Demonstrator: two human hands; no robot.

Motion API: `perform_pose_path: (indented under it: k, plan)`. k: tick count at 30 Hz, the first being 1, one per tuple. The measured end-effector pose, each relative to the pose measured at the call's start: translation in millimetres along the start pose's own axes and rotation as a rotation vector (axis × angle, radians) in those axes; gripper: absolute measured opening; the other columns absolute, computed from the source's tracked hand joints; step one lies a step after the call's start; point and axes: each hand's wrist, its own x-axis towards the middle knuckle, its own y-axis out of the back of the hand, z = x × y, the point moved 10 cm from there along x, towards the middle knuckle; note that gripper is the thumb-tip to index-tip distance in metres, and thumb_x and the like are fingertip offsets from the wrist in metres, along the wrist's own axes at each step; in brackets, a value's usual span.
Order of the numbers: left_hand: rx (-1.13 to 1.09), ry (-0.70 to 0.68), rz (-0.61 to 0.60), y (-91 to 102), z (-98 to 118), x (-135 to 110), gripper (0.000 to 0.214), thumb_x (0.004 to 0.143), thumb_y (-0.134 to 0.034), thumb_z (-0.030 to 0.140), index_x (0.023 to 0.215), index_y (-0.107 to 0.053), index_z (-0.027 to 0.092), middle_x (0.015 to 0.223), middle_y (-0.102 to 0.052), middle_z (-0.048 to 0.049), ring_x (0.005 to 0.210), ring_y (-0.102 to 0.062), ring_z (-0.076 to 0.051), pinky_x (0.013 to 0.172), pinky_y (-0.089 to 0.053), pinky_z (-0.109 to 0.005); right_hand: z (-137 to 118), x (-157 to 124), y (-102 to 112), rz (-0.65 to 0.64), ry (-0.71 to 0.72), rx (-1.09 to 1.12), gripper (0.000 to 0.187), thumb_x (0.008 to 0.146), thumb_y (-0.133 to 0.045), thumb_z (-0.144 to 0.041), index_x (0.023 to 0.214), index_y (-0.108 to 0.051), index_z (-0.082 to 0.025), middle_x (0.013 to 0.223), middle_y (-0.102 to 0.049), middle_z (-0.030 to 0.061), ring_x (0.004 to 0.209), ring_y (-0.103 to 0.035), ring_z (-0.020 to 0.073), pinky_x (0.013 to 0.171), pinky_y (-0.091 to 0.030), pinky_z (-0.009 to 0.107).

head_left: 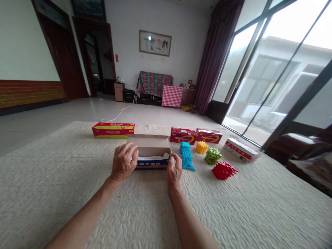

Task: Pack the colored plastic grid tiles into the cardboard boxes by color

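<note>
An open dark-blue cardboard box (152,166) rests in front of me on the quilted cover, its lid (151,141) standing up at the back. White lining or paper shows inside. My left hand (123,160) grips the box's left end, fingers over the edge and thumb toward the front. At the right end my right hand (174,170) holds the corner between thumb and fingers. Just right of that hand lies a strip of blue interlocking plastic pieces (186,155). Beyond it are stacked yellow pieces (201,147), green pieces (213,156) and red pieces (224,171).
A red and yellow-green carton (113,131) lies at the back left. Two dark-red cartons, one left (183,135) and one right (209,136), stand behind the plastic pieces. A white and red box (242,150) sits farther right. Glass doors (269,79) are at the right.
</note>
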Motion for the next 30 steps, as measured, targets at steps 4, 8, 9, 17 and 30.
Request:
perform_pose_path:
  k: [4,8,9,17,30]
  plan:
    - [0.085,0.021,-0.051,-8.3,-15,-9,0.024,0.083,-0.056,0.037,0.095,-0.070,0.022,0.107,-0.071,-0.0096,0.101,-0.062,-0.029,0.096,-0.036,-0.045,-7,-3,-3,-0.035,0.037,-0.035,0.032,0.090,-0.039,-0.037,0.107,-0.058,-0.018,0.106,-0.062,0.0113,0.103,-0.055,0.0233,0.094,-0.043,0.041]
    - [0.093,0.099,-0.028,-8.9,-42,-18,0.028,0.085,-0.053,0.041,0.094,-0.070,0.021,0.104,-0.072,-0.0099,0.096,-0.064,-0.028,0.092,-0.039,-0.041,-22,4,6,-0.124,0.149,-0.075,0.029,0.092,-0.038,-0.032,0.109,-0.058,-0.019,0.106,-0.062,0.0100,0.103,-0.055,0.0226,0.093,-0.043,0.041]
    - [0.088,0.104,-0.025,-9.7,-45,-19,0.029,0.086,-0.052,0.042,0.094,-0.070,0.021,0.105,-0.072,-0.0099,0.096,-0.065,-0.027,0.091,-0.040,-0.040,-24,9,13,-0.139,0.186,-0.094,0.028,0.092,-0.038,-0.031,0.108,-0.057,-0.020,0.107,-0.062,0.0097,0.103,-0.055,0.0224,0.094,-0.043,0.041]
    - [0.108,-0.012,0.023,-11.2,-30,-18,0.032,0.088,-0.049,0.042,0.098,-0.069,0.018,0.105,-0.071,-0.0123,0.097,-0.065,-0.029,0.088,-0.040,-0.042,33,57,92,-0.103,0.127,-0.458,0.026,0.078,-0.046,-0.032,0.093,-0.061,-0.017,0.093,-0.064,0.0109,0.091,-0.057,0.0256,0.085,-0.045,0.043]
    - [0.095,-0.159,0.014,-12.8,-17,-26,0.024,0.086,-0.057,0.034,0.098,-0.069,0.017,0.106,-0.071,-0.0130,0.100,-0.063,-0.031,0.089,-0.040,-0.045,68,50,85,-0.272,-0.069,-0.605,0.029,0.071,-0.053,-0.029,0.093,-0.065,-0.017,0.085,-0.070,0.0100,0.083,-0.061,0.0257,0.078,-0.043,0.037]
